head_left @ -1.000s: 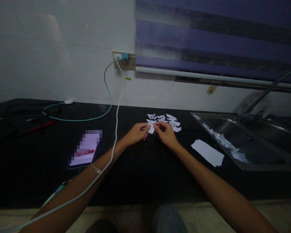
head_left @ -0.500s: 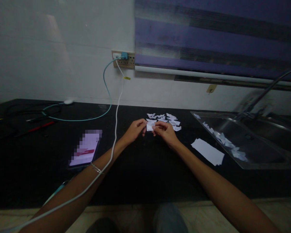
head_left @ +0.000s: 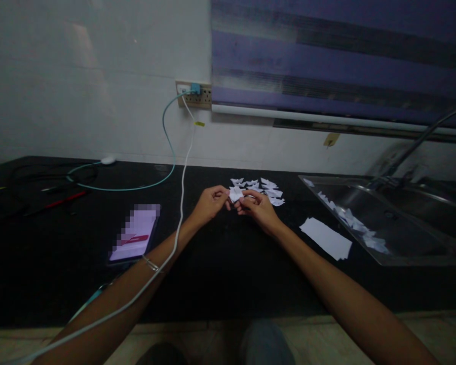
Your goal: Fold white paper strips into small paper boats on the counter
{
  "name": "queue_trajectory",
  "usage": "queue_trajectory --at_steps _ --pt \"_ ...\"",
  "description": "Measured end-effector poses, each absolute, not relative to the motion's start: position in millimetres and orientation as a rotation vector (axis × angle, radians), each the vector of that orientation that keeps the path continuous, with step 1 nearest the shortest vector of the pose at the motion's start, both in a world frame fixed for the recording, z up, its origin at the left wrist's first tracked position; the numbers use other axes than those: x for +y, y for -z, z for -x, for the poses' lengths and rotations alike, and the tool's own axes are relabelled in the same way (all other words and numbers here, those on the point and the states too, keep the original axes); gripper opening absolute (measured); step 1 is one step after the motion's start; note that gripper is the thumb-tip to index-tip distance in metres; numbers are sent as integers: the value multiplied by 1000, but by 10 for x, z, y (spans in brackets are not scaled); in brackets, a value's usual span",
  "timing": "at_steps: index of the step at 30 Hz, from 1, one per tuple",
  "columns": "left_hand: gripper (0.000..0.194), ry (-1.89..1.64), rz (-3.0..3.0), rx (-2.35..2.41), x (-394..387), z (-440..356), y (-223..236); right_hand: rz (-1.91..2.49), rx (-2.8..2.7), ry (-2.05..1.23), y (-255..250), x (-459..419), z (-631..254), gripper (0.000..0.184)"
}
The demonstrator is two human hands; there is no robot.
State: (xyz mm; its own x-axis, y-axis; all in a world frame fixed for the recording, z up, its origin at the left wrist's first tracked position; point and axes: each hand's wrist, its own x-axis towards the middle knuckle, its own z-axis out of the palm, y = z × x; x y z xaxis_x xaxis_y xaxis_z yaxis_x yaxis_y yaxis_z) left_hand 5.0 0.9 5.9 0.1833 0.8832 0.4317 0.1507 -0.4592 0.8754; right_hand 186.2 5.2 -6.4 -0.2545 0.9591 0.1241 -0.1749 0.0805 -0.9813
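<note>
Between my two hands is a small folded white paper (head_left: pixel 235 193), held just above the dark counter. My left hand (head_left: pixel 213 203) pinches its left edge between thumb and fingers. On the right side my right hand (head_left: pixel 259 207) is closed on the same paper, its fingertips hiding part of that edge. Directly behind the hands stand several small folded paper boats (head_left: pixel 269 183) in loose rows, some partly covered by my right hand. A stack of white paper sheets (head_left: pixel 326 238) lies to the right of my right forearm.
A steel sink (head_left: pixel 410 223) is at the right, with more folded paper pieces (head_left: pixel 351 219) along its near-left rim. At left lie a phone (head_left: pixel 136 233) and a red pen-like tool (head_left: pixel 65 199). A white cable (head_left: pixel 181 203) crosses over my left forearm.
The paper between my fingers has turned from a flat rectangular shape to a tilted, more pointed one. My fingers have shifted slightly around it; the other things stay put.
</note>
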Motion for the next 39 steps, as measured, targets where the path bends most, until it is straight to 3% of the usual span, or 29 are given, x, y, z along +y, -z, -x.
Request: queue_trajectory --at_steps 6,24,31,37,39 --pt "18 -1361 -1644 905 49 -65 -19 906 -1314 -1267 61 85 -1876 25" --pt "8 -1424 -1699 943 -43 -46 -102 848 -1481 -933 55 7 -1847 17" --pt "30 -1188 -1583 785 -10 -27 -46 783 -1723 -659 -13 -51 -1907 19" --pt "53 -878 -1937 903 -55 -92 -54 654 -1814 -550 -20 -48 -1921 18" --pt "52 -860 -2031 910 -80 -85 -70 672 -1755 -606 -10 -43 -1913 15"
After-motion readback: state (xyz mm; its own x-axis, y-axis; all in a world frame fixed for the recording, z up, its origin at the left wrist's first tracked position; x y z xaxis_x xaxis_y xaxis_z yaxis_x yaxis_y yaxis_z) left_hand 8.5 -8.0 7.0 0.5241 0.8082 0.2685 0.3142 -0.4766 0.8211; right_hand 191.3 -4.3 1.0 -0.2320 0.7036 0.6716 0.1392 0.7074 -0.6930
